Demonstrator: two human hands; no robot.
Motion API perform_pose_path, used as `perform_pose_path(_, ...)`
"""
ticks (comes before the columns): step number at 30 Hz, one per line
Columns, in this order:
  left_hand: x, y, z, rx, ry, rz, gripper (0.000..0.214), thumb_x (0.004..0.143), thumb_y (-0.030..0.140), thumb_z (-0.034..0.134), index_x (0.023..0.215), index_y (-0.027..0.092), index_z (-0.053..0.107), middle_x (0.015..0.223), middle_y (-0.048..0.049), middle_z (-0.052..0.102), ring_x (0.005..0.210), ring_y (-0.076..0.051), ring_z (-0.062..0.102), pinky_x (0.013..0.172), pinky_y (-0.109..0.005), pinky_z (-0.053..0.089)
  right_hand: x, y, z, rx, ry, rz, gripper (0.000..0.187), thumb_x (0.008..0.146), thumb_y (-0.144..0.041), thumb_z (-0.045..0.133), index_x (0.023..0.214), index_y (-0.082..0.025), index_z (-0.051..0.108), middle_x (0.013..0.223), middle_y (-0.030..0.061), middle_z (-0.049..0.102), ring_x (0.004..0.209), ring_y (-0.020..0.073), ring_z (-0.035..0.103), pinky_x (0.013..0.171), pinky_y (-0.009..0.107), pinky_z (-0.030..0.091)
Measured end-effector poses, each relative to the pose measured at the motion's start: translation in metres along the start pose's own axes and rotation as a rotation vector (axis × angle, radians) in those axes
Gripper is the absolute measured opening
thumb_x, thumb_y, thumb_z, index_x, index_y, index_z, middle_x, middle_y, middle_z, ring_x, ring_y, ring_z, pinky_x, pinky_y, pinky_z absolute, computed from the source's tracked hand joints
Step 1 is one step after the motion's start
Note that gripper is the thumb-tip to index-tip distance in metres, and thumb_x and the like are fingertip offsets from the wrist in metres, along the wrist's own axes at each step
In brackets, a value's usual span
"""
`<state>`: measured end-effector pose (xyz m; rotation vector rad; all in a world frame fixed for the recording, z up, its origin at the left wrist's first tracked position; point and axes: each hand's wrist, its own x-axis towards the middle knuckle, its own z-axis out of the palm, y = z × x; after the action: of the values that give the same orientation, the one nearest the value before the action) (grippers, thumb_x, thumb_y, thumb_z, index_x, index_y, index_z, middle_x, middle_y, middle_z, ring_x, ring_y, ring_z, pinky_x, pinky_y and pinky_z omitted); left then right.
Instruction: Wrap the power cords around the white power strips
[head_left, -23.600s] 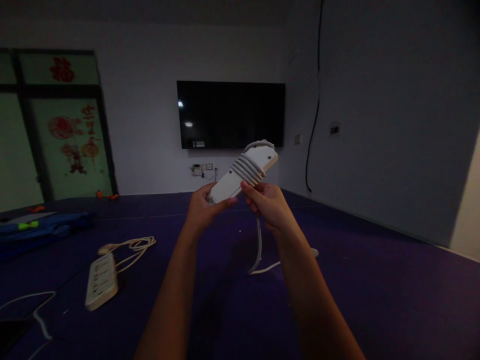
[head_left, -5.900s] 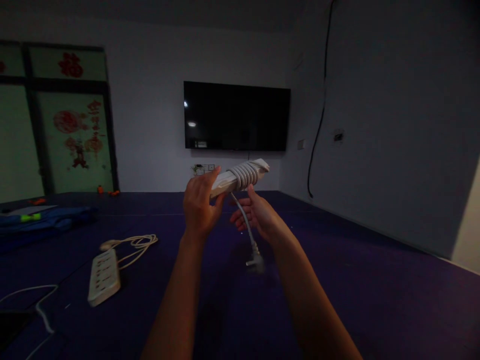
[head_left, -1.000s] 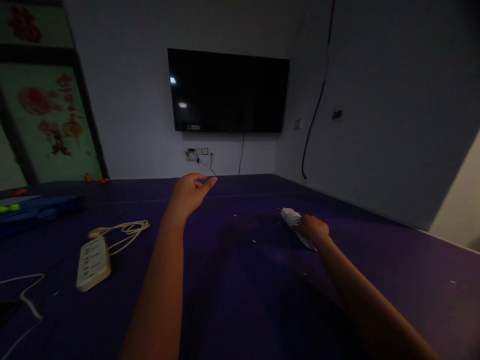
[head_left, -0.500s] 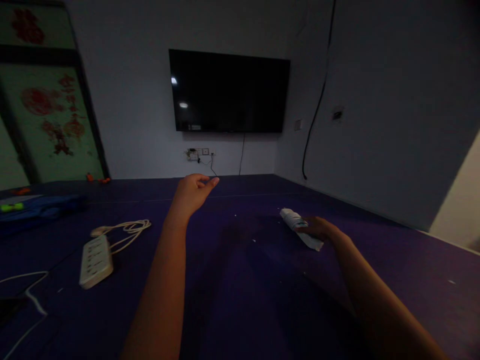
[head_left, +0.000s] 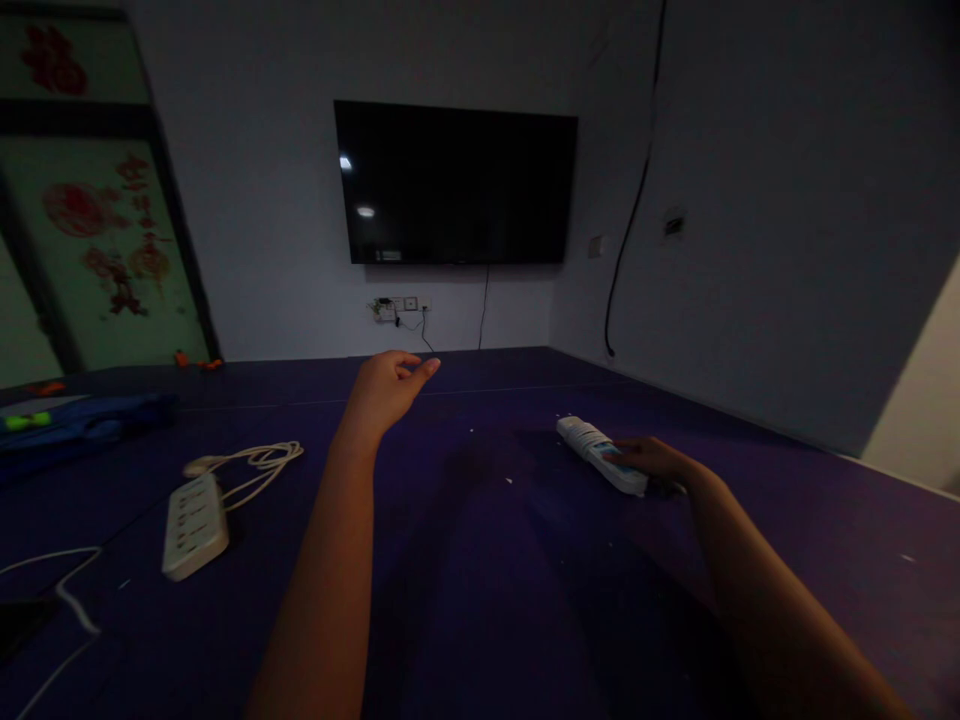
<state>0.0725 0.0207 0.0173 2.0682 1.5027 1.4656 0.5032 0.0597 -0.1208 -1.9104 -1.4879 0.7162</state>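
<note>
Resting beside wrapped strip (head_left: 598, 454), right hand (head_left: 656, 460), loose strip (head_left: 194, 512)

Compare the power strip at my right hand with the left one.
The right power strip carries a wound cord; the left power strip has a loose cord beside it. The right hand touches the right power strip; the left power strip lies untouched. Both are white, flat on the purple mat.

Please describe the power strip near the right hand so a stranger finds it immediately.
From the black television on the far wall, come down to the purple surface below its right edge. There a white power strip lies by the right hand. Unlike the other strip at left, whose cord lies loose, its cord is wound around it.
</note>
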Motion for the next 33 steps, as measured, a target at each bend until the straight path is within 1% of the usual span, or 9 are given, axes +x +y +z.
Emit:
perform_pose_path(3,0.000,0.000,0.000,0.004,-0.006,-0.001,0.043,0.075,0.053,0.058,0.091,0.014,0.066,0.081,-0.0099,0.068,0.072,-0.018,0.063,0.067,-0.031,0.047,-0.005,-0.009,-0.001,-0.022,-0.003,0.006,0.033,0.071,-0.032,0.069,0.099,-0.016,0.073,0.091,0.0111,0.073,0.076,0.0212,0.068,0.060,0.024,0.052)
perform_pose_path(6,0.000,0.001,0.001,-0.002,-0.015,-0.003,0.043,0.075,0.053,0.058,0.091,0.014,0.066,0.081,-0.0099,0.069,0.071,-0.018,0.063,0.067,-0.031,0.047,-0.009,-0.013,-0.001,-0.018,-0.023,0.026,0.032,0.069,-0.033,0.071,0.095,-0.016,0.074,0.084,0.0115,0.073,0.070,0.0219,0.068,0.055,0.026,0.051)
perform_pose_path(11,-0.001,0.003,0.000,-0.015,-0.028,-0.006,0.042,0.075,0.052,0.058,0.091,0.014,0.066,0.079,-0.0101,0.069,0.069,-0.017,0.063,0.066,-0.031,0.047,-0.004,-0.007,-0.002,-0.031,0.014,-0.035,0.029,0.064,-0.037,0.073,0.084,-0.016,0.076,0.081,0.0132,0.073,0.068,0.0239,0.067,0.055,0.029,0.051)
perform_pose_path(18,-0.004,0.003,-0.002,0.004,-0.017,-0.013,0.043,0.075,0.052,0.058,0.092,0.014,0.066,0.081,-0.0104,0.069,0.071,-0.018,0.063,0.066,-0.031,0.047,0.009,-0.004,-0.006,-0.221,-0.019,-0.091,0.032,0.069,-0.040,0.067,0.089,-0.018,0.075,0.089,0.0102,0.074,0.077,0.0245,0.069,0.063,0.030,0.053)
perform_pose_path(22,-0.001,0.000,-0.001,0.013,-0.008,-0.007,0.043,0.075,0.053,0.058,0.092,0.014,0.066,0.079,-0.0092,0.069,0.069,-0.018,0.064,0.065,-0.030,0.046,0.013,-0.016,-0.012,-0.421,0.154,-0.115,0.042,0.070,-0.042,0.065,0.101,-0.015,0.072,0.101,0.0128,0.071,0.088,0.0261,0.068,0.072,0.030,0.052)
perform_pose_path(26,-0.002,0.003,-0.003,-0.002,0.022,0.008,0.039,0.076,0.050,0.058,0.088,0.014,0.067,0.075,-0.0078,0.069,0.066,-0.016,0.063,0.062,-0.028,0.045,0.007,-0.044,-0.018,-0.504,0.284,-0.167,0.050,0.073,-0.045,0.061,0.110,-0.012,0.068,0.110,0.0164,0.068,0.101,0.0299,0.064,0.079,0.032,0.049)
perform_pose_path(29,-0.005,0.008,-0.009,0.041,0.060,0.026,0.038,0.078,0.048,0.054,0.064,0.015,0.065,0.063,-0.0064,0.067,0.061,-0.016,0.062,0.062,-0.027,0.044,-0.015,-0.080,-0.015,-0.493,0.472,-0.295,0.046,0.078,-0.047,0.055,0.109,-0.015,0.069,0.096,0.0124,0.072,0.090,0.0275,0.066,0.068,0.030,0.048)
perform_pose_path(31,-0.007,0.011,-0.014,0.088,0.095,0.018,0.045,0.080,0.050,0.051,0.050,0.017,0.061,0.056,-0.0059,0.065,0.057,-0.015,0.061,0.063,-0.028,0.044,-0.038,-0.110,-0.008,-0.408,0.644,-0.339,0.043,0.083,-0.049,0.047,0.095,-0.018,0.074,0.075,0.0087,0.072,0.074,0.0246,0.066,0.058,0.028,0.043)
perform_pose_path(33,-0.007,0.009,-0.019,0.079,0.137,-0.005,0.047,0.080,0.050,0.049,0.047,0.017,0.060,0.054,-0.0061,0.065,0.056,-0.016,0.061,0.063,-0.028,0.045,-0.063,-0.143,0.003,-0.249,0.749,-0.385,0.056,0.086,-0.056,0.038,0.081,-0.015,0.076,0.048,0.0063,0.060,0.056,0.0205,0.061,0.051,0.027,0.037)
